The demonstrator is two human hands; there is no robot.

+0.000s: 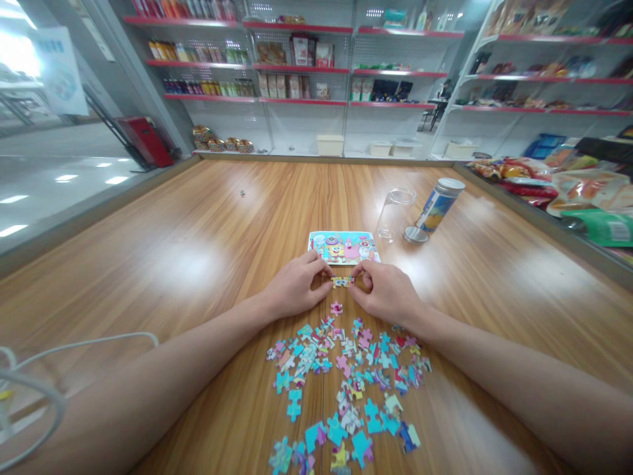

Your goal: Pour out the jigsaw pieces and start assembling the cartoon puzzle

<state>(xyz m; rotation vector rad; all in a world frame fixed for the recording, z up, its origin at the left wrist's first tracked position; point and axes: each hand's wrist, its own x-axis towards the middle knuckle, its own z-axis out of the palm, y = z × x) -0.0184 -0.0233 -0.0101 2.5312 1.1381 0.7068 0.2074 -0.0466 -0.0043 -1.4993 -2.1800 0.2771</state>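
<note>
Loose jigsaw pieces (344, 365) spread from mid-desk down toward the near edge of the desk (198, 224), between the forearms. Some overlap, mixed sides up as far as I can tell; probably kept central so both hands reach them. White cable (99, 340) by the near left corner, close to the left forearm: possible snag. One pink piece (336, 308) sits apart, just short of the hands.

Joined strip (341, 282) of yellowish pieces is on the desk's midline, past the pile. Left hand (299, 285): thumb and forefinger clamped on its left end. Right hand (390, 290): same on its right end. Two-ended hold looks meant to keep the joints aligned. Can't tell if it's lifted.

Picture card (346, 247) just beyond, likely a reference; blocks sliding the strip farther. Toward the far right corner: clear jar (393, 214), metal lid (415, 234), blue can (439, 208), off to one side. Packaged goods (588, 188) past the right edge, shelves (301, 67) past the far edge.
</note>
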